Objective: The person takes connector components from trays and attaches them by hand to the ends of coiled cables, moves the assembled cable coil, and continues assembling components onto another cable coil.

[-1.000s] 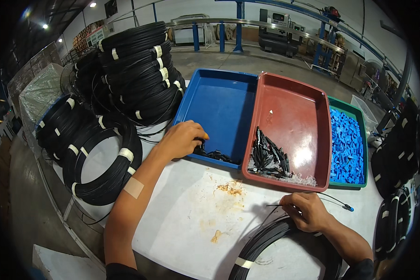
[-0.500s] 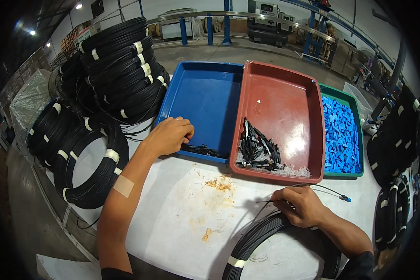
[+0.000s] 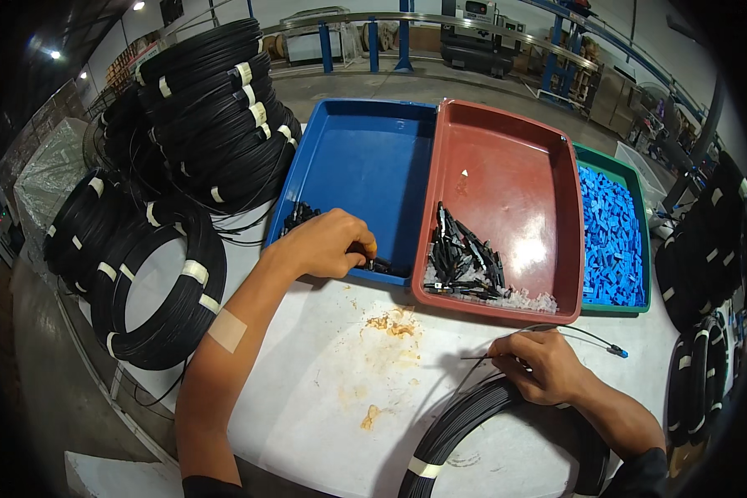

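My left hand (image 3: 334, 242) is inside the near edge of the blue tray (image 3: 372, 158), its fingers curled together low among small black parts (image 3: 386, 267). What the fingertips hold, if anything, is hidden. Above the white table, my right hand (image 3: 541, 365) pinches a thin black cable (image 3: 476, 358), whose cut end sticks out to the left of the fingers. Behind that hand a length of cable arcs right to a small blue-tipped connector (image 3: 617, 351). Under the right hand lies a coil of black cable (image 3: 448, 432), bound with pale tape.
Beside the blue tray stands a red tray (image 3: 506, 166) with black slender parts (image 3: 463, 253) and clear pieces. A green tray (image 3: 646, 249) holds many blue clips (image 3: 610, 236). Cable coils are stacked high at left (image 3: 207, 116); more hang at right (image 3: 705, 241). Yellowish marks (image 3: 390, 325) stain the table.
My left hand has shifted right along the blue tray's near edge, uncovering black parts in its left corner. My right hand keeps its pinch on the cable, nearly still.
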Motion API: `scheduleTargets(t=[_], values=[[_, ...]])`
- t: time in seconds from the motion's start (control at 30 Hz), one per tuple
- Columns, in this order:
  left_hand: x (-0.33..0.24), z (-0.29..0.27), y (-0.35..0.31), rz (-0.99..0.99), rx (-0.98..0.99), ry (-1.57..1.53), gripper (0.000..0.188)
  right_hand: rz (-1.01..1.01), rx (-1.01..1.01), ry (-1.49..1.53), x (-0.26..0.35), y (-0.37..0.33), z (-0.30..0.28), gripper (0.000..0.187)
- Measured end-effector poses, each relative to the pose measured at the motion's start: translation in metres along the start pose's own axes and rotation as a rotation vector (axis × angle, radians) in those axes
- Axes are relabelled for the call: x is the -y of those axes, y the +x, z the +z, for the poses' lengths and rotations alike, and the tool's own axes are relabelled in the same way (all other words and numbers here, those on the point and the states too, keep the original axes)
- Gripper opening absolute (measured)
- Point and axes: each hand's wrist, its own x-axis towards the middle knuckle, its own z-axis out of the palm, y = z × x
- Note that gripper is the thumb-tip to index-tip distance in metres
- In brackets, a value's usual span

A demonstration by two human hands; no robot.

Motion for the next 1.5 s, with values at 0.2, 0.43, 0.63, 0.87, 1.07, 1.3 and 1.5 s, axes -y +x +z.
scheduleTargets(t=[0.2, 0.43, 0.63, 0.87, 1.07, 1.3, 1.5], values=[[0.019, -0.005, -0.004, -0.009, -0.229, 0.066, 0.015, 0.020, -0.001, -0.012, 0.003, 0.002, 0.001, 0.017], [-0.004, 0.000, -0.015, 0.070, -0.406, -0.212, 0.008, -0.011, -0.045, -0.068, 0.006, 0.000, 0.001, 0.013], [-0.061, 0.016, -0.014, 0.141, -0.441, -0.513, 0.019, 0.010, -0.142, -0.001, -0.005, 0.000, 0.003, 0.015], [-0.140, 0.070, 0.008, 0.253, -0.493, -0.929, 0.017, 0.337, -0.091, -0.261, 0.006, -0.012, -0.021, 0.018], [-0.185, 0.106, 0.022, 0.171, -0.521, -1.133, 0.017, 0.399, -0.473, 0.037, 0.005, -0.039, -0.022, 0.013], [-0.200, 0.128, 0.018, 0.261, -0.642, -1.252, 0.018, 0.199, -0.605, 0.108, 0.003, -0.048, -0.023, 0.012], [-0.204, 0.136, 0.013, 0.280, -0.651, -1.151, 0.020, 0.074, -0.573, 0.227, -0.012, -0.055, -0.023, 0.012]])
